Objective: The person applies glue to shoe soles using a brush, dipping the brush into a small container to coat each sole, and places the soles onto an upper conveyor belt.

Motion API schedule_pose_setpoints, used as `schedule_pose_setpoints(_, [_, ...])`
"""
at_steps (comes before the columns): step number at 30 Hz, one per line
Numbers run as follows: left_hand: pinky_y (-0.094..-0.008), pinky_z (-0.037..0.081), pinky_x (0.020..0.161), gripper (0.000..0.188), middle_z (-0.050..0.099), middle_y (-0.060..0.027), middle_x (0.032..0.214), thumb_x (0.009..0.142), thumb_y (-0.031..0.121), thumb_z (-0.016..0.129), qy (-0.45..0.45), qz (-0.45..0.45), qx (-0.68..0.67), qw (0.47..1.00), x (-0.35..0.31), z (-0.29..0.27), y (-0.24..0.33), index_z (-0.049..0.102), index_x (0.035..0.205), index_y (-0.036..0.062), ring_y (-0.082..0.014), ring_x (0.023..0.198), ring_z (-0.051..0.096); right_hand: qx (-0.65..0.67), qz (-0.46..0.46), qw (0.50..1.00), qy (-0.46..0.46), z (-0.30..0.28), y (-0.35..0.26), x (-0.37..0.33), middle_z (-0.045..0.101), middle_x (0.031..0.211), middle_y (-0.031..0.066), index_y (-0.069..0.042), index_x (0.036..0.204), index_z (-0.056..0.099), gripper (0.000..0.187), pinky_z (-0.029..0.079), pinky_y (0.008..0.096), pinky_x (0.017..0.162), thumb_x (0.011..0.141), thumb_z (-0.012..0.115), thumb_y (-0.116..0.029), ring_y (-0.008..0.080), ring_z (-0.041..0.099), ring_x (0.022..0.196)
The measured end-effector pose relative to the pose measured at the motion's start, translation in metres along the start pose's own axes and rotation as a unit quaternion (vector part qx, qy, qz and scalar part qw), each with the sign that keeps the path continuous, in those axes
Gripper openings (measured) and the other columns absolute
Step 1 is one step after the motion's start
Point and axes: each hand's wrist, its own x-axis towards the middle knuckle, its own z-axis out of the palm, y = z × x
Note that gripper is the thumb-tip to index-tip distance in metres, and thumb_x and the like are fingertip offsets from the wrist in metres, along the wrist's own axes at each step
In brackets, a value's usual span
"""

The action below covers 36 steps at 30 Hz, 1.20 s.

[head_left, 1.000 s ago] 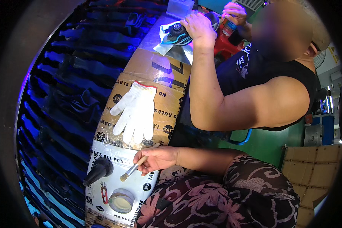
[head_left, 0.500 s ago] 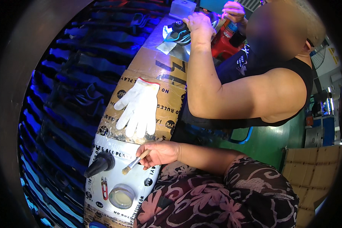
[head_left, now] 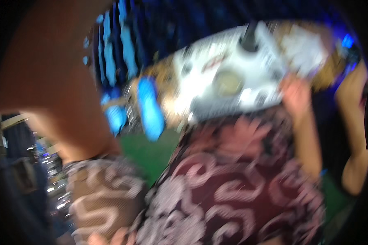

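Note:
The whole view is smeared by motion. My right hand (head_left: 296, 94) rests at the near edge of a white sheet (head_left: 196, 69), its fingers looking curled; whether a brush is still in them is lost in blur. My left forearm (head_left: 77, 134) rises close and large on the left, with its hand out of sight. On the sheet stand a black cone-shaped nozzle (head_left: 249, 38) and a round, pale-filled container (head_left: 228, 83). Small red-handled snips (head_left: 214, 63) lie farther left. Beyond my right hand is a white knitted glove (head_left: 304, 49).
Blue-lit rollers (head_left: 126, 41) run along the far side. Two blue sole-shaped pieces, one nearer (head_left: 150, 108), sit at the bench's left end above green floor (head_left: 147, 153). A co-worker's bent arm (head_left: 351, 94) is at the right edge. My patterned clothing (head_left: 233, 179) fills the foreground.
The view has swung left and blurred. My left arm has come into view, raised. My right hand, which held a brush, now appears farther right in the picture; the brush no longer shows.

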Motion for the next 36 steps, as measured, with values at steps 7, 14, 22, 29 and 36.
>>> schedule_pose_setpoints(7, [-0.0328,0.045,0.058,0.018,0.057,-0.0113,0.067,0.082,0.015,0.063,-0.167,-0.508,-0.028,0.845,-0.298,0.034,-0.077,0.062,0.095,0.0039,-0.0221,0.059,0.055,-0.039,0.013,0.997,-0.067,-0.005,0.008,0.023,0.051,0.084,0.0068,-0.005,0.113,0.051,0.033,0.043,0.0357,0.084,0.098,0.039,-0.031,0.0166,0.048,0.077])
schedule_pose_setpoints(14, [-0.0233,0.039,0.053,0.02,0.052,-0.0009,0.065,0.086,0.009,0.06,-0.081,-0.633,-0.193,0.745,-0.369,0.034,-0.058,0.059,0.102,-0.002,-0.0063,0.057,0.046,-0.076,0.009,0.997,-0.003,0.001,0.012,0.012,0.055,0.087,0.0066,-0.006,0.115,0.052,0.034,0.045,0.0363,0.082,0.096,0.043,-0.034,0.0168,0.051,0.076])
schedule_pose_setpoints(22, [-0.0462,0.046,0.065,0.029,0.062,-0.0196,0.077,0.081,0.027,0.057,-0.311,-0.567,0.068,0.76,-0.408,0.061,-0.081,0.054,0.095,0.002,-0.0395,0.072,0.06,-0.108,-0.045,0.985,0.126,0.048,0.027,-0.003,0.053,0.074,0.0042,-0.002,0.094,0.059,0.035,0.042,0.0368,0.084,0.096,0.045,-0.033,0.0176,0.049,0.078])
schedule_pose_setpoints(29, [-0.0364,0.045,0.055,0.019,0.059,-0.0143,0.07,0.082,0.014,0.051,-0.179,-0.635,-0.065,0.748,-0.421,0.07,-0.068,0.048,0.095,0.0017,-0.026,0.06,0.057,-0.583,-0.063,0.809,-0.029,0.135,0.039,-0.009,0.06,0.08,0.0038,0.0,0.086,0.065,0.024,0.042,0.0263,0.072,0.091,0.055,-0.021,0.0118,0.053,0.077])
schedule_pose_setpoints(36, [-0.0217,0.035,0.042,0.032,0.056,-0.0025,0.075,0.08,0.011,0.06,-0.006,-0.707,-0.563,0.428,-0.369,0.086,-0.049,0.047,0.109,0.006,-0.0097,0.05,0.048,-0.746,-0.159,0.633,-0.135,0.157,0.067,0.013,0.062,0.075,0.009,-0.001,0.082,0.064,0.017,0.042,0.0336,0.073,0.084,0.062,-0.018,0.0223,0.056,0.074])
